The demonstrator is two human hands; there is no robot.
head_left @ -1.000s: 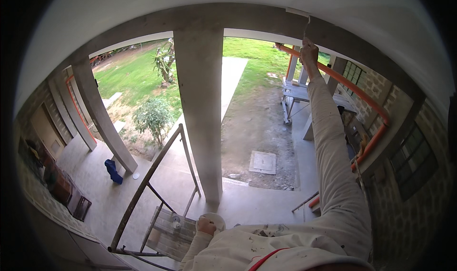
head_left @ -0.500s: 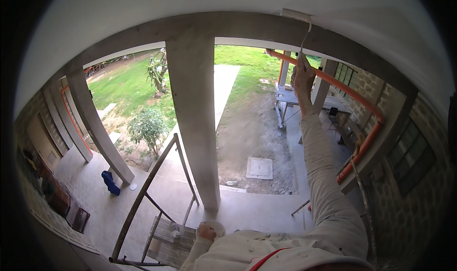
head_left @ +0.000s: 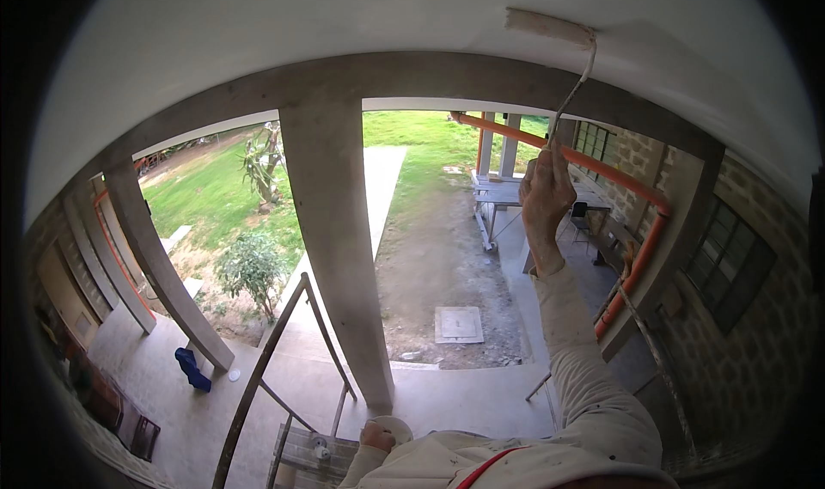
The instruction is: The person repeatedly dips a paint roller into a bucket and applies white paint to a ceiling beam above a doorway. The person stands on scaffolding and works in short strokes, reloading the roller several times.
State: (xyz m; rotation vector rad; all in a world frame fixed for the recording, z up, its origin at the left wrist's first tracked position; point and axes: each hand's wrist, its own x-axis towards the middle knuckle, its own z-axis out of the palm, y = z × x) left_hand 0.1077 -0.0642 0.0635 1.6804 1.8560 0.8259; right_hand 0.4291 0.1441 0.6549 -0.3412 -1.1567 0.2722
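Observation:
My right hand (head_left: pixel 547 192) is raised overhead, its fingers closed round the handle of a paint roller (head_left: pixel 550 27). The roller's whitish sleeve lies up against the pale ceiling (head_left: pixel 344 25), just beyond the grey beam (head_left: pixel 430 72), and its thin bent frame runs down to my fist. Low by my body, my left hand (head_left: pixel 376 435) is closed on the edge of a round whitish tub (head_left: pixel 397 428). The tub is partly covered by my hand and shirt, and I cannot make out what is inside.
Metal scaffold rails (head_left: pixel 262 364) rise at the left above a plank platform (head_left: pixel 301 455), with another pole (head_left: pixel 657 360) at the right. A concrete pillar (head_left: pixel 331 231) stands ahead. An orange pipe (head_left: pixel 593 164) crosses behind my right hand. The floor lies well below.
The roller has moved away from the beam edge, farther onto the ceiling and slightly right. My view has tilted up, so the surroundings sit lower. The left hand still holds the tub.

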